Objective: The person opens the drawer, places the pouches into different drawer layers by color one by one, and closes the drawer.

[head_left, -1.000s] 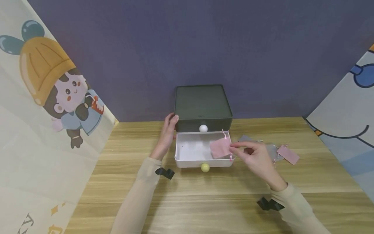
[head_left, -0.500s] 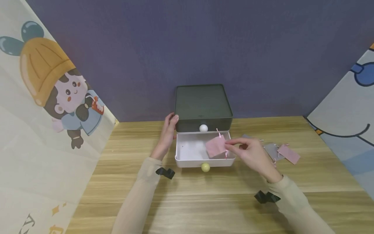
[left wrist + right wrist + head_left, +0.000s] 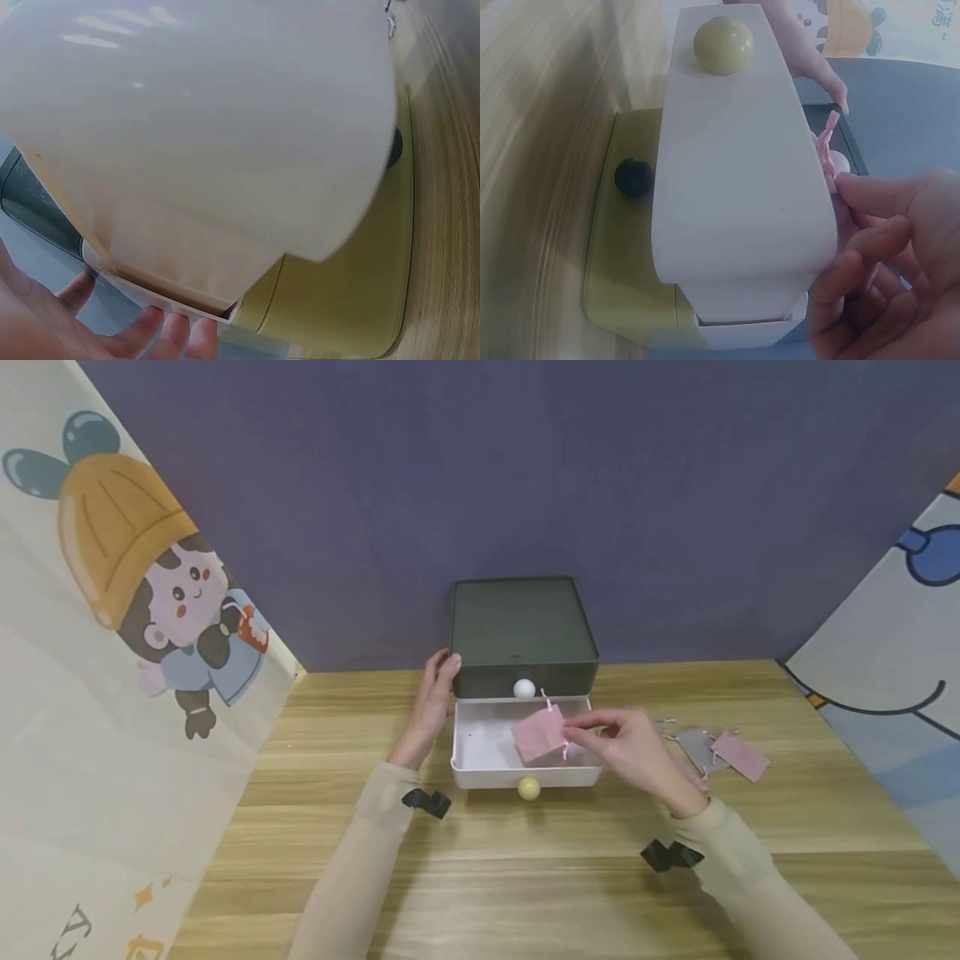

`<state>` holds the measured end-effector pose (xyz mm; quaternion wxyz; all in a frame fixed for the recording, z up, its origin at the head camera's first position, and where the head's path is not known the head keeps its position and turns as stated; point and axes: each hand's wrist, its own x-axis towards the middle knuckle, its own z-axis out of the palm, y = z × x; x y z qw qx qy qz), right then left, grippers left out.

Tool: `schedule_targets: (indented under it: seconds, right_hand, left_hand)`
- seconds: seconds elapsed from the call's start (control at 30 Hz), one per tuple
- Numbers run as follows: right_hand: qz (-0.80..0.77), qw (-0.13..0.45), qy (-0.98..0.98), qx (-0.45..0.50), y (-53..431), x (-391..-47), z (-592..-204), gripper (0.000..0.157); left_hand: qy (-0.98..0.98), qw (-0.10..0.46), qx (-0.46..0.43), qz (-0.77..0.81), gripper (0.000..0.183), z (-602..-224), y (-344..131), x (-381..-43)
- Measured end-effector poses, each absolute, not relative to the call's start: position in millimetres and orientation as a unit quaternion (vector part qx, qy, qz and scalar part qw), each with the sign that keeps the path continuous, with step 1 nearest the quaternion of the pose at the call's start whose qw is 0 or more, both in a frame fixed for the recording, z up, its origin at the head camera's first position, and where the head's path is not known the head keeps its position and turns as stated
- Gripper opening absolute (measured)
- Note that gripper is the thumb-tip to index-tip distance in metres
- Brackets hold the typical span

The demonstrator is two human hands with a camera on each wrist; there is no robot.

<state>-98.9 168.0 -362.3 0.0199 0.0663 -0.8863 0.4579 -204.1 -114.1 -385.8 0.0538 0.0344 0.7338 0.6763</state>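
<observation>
A small pink drawstring pouch (image 3: pixel 538 734) hangs above the inside of a pulled-out white drawer (image 3: pixel 527 779), pinched at its right edge between the thumb and fingers of my right hand (image 3: pixel 633 752). In the right wrist view the drawer front hides most of the pouch; its pink cord (image 3: pixel 826 150) shows beside the fingertips. My left hand (image 3: pixel 429 706) rests against the left side of the dark green drawer box (image 3: pixel 523 622). The left wrist view shows these fingertips (image 3: pixel 174 330) touching the box's side. The drawer carries a yellow knob (image 3: pixel 528 788). A white knob (image 3: pixel 524 689) marks the closed drawer above.
Right of the box, a grey pouch (image 3: pixel 701 748) and another pink pouch (image 3: pixel 741 755) lie on the wooden table (image 3: pixel 495 877), with others partly behind my right hand. Below the white drawer sits a yellow-green tier (image 3: pixel 615 255) with a dark knob (image 3: pixel 634 178). A dark wall (image 3: pixel 375 527) stands behind.
My right hand has moved left with the pink pouch, from the drawer's right edge to over its middle. The left hand has stayed at the box's side.
</observation>
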Motion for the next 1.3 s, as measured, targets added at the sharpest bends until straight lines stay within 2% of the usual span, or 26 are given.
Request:
schedule_targets:
  seconds: [0.8, 1.3]
  right_hand:
    - [0.359, 0.029, -0.926, 0.111, 153.2, -119.3, -366.5, 0.011]
    - [0.351, 0.036, -0.929, 0.114, 154.2, -117.5, -366.9, 0.015]
  left_hand:
    - [0.735, 0.055, 0.039, 0.675, 0.081, -386.5, -115.8, -205.0]
    - [0.74, 0.052, 0.034, 0.669, 0.081, -384.9, -114.6, -202.5]
